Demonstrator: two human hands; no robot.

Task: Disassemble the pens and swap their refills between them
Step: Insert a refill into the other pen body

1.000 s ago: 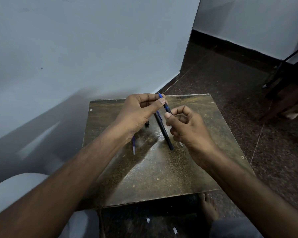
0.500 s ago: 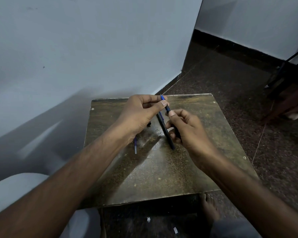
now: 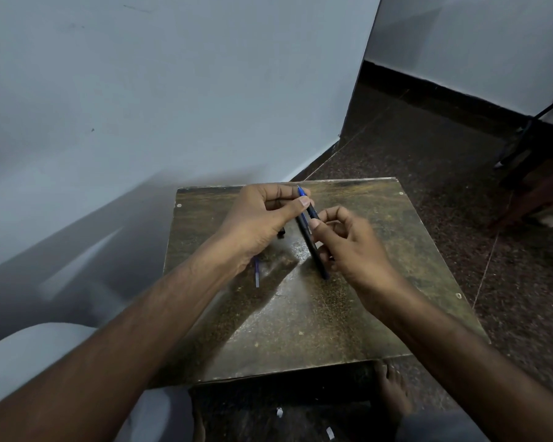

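Over table [image 3: 300, 314], left hand [image 3: 262, 218] pinches refill [image 3: 301, 193]; right hand [image 3: 348, 244] clasps barrel [image 3: 310, 240].

Above the table [image 3: 332, 330], 2 hands meet: left hand [image 3: 262, 218] left of the pen barrel [image 3: 312, 244], right hand [image 3: 351, 247] right; a refill [image 3: 256, 275] lies under the left wrist.

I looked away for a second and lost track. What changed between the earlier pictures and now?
The right hand closed in from the blue refill's tip end and wrapped its fingers around the dark pen barrel, gripping lower along it. The left hand kept pinching the upper end. The loose refill and small dark piece on the table stayed put.
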